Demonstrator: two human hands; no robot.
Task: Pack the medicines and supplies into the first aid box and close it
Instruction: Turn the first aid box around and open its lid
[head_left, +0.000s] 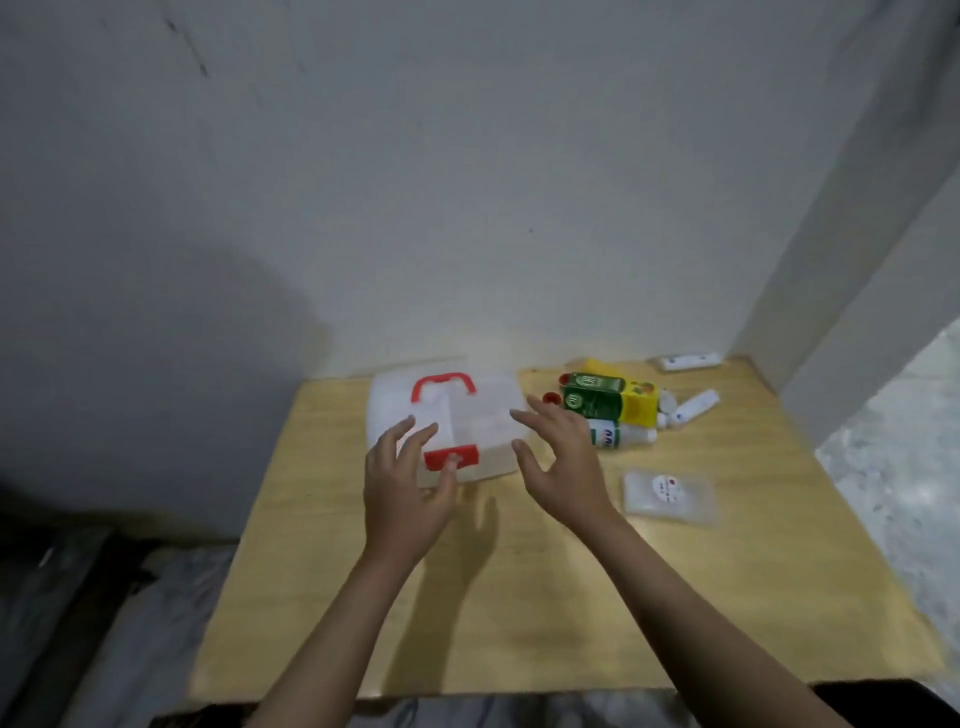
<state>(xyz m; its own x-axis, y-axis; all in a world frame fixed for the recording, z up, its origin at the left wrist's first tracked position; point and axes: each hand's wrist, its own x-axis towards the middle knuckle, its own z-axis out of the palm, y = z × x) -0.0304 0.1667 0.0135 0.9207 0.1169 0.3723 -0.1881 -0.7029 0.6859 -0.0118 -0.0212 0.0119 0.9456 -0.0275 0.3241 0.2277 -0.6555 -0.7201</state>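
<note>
Head view shows packing not begun: the first aid box (447, 423) sits shut at centre frame on the counter (519, 597), both hands, left hand (408, 486) and right hand (558, 460), spread empty at its latch, while medicines (610, 400) and a sachet (667, 491) lie right of it.

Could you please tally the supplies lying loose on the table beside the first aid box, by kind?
Cartons: 2, green carton and yellow carton
White bottles or tubes: 3, at
Clear pouch: 1
Total: 6; the pile is blurred and may hide more.
</note>
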